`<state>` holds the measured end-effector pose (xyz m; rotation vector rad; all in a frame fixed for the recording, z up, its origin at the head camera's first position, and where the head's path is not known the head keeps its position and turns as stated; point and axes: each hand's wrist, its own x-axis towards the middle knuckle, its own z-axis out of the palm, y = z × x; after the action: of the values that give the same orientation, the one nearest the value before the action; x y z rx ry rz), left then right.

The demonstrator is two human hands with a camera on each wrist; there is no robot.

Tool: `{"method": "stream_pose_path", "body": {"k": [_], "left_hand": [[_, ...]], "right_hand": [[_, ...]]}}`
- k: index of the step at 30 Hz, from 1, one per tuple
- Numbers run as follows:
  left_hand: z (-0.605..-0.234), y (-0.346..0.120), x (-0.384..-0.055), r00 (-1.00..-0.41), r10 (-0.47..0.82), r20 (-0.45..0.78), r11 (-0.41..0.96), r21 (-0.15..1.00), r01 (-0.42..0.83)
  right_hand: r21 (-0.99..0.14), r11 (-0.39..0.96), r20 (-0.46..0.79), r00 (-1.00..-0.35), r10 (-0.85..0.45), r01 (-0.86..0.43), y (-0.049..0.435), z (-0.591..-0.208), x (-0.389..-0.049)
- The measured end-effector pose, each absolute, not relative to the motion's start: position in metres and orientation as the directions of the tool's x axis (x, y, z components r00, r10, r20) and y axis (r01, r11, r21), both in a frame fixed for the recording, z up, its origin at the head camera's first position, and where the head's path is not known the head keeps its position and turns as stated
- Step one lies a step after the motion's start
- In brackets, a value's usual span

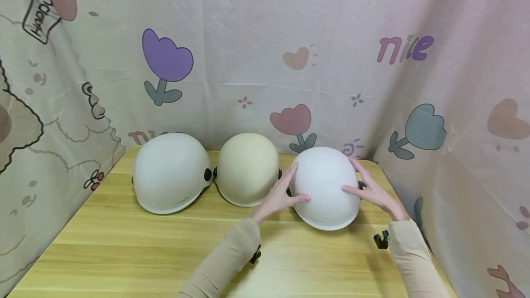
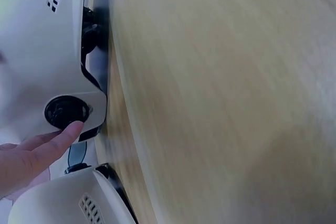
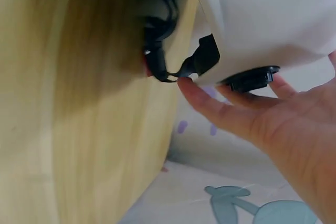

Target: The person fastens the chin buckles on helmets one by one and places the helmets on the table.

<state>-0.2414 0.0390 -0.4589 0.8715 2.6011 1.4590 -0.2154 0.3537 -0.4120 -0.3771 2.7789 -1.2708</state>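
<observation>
A glossy white helmet (image 1: 325,187) stands at the right of a row of helmets, its rounded shell facing the head camera. My left hand (image 1: 279,197) holds its left side, thumb on the front and fingers reaching back. On the other side my right hand (image 1: 370,192) holds it the same way. In the left wrist view a digit lies at the round black knob (image 2: 66,112). The right wrist view shows a black strap (image 3: 157,45) hanging beneath the shell and another black knob (image 3: 249,78). Whether the rim touches the table cannot be told.
A cream helmet (image 1: 248,169) sits close to the left of the held one. Farther left is another white helmet (image 1: 169,171). All are on a wooden table (image 1: 165,252), with printed curtains (image 1: 248,36) behind and at both sides.
</observation>
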Motion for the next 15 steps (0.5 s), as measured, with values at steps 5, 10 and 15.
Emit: {"method": "stream_pose_path", "body": {"k": [5, 10, 15], "left_hand": [[-0.458, 0.044, -0.236, -0.863, 0.461, 0.207, 0.458, 0.778, 0.431], [-0.461, 0.050, -0.233, -0.877, 0.445, 0.178, 0.486, 0.775, 0.404], [-0.467, 0.053, -0.232, -0.882, 0.439, 0.169, 0.477, 0.788, 0.389]], "right_hand": [[-0.834, 0.536, -0.002, -0.971, -0.239, -0.130, 0.360, -0.423, -0.213], [-0.878, 0.468, -0.016, -0.973, -0.230, -0.096, 0.363, -0.438, -0.215], [-0.882, 0.459, 0.000, -0.976, -0.219, -0.103, 0.364, -0.447, -0.217]]}}
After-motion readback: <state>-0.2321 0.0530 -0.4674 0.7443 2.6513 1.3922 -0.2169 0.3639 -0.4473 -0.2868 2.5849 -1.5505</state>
